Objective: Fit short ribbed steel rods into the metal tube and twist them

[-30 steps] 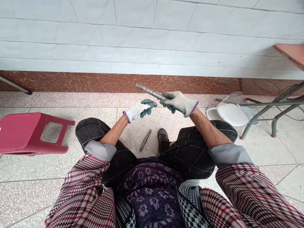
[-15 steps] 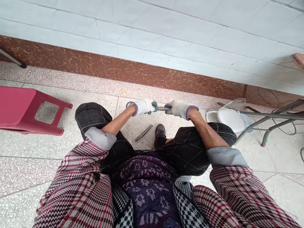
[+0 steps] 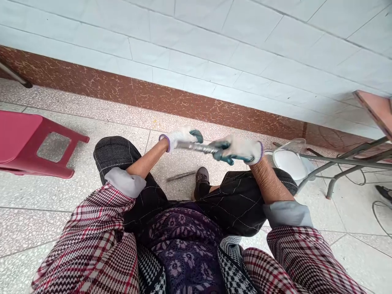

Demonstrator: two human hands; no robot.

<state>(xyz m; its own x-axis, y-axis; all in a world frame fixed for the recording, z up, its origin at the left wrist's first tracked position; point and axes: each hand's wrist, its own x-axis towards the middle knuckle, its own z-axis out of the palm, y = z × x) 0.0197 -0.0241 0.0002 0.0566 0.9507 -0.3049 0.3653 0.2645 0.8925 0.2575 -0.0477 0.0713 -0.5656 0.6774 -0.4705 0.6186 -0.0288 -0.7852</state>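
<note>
My right hand (image 3: 239, 149), in a white glove with dark green coated fingers, grips one end of a silvery, ridged metal rod that looks like a coil spring (image 3: 203, 148). The spring points left, slightly blurred, and its far end passes in front of my left hand (image 3: 186, 135). That hand wears the same kind of glove, its fingers stretched out and not closed around the spring. Whether the spring touches the left glove I cannot tell. A second similar spring (image 3: 180, 176) lies on the floor between my legs, by my shoe (image 3: 202, 177).
A red plastic stool (image 3: 58, 143) stands at left. On the right are a white round object (image 3: 289, 163), metal furniture legs (image 3: 332, 181), a cable and a brown board edge (image 3: 373, 108). The tiled wall (image 3: 183, 53) rises ahead.
The spring was between both hands; now my left hand has let go and the right holds it, swung out toward the left. The spring on the floor lies at a flatter angle.
</note>
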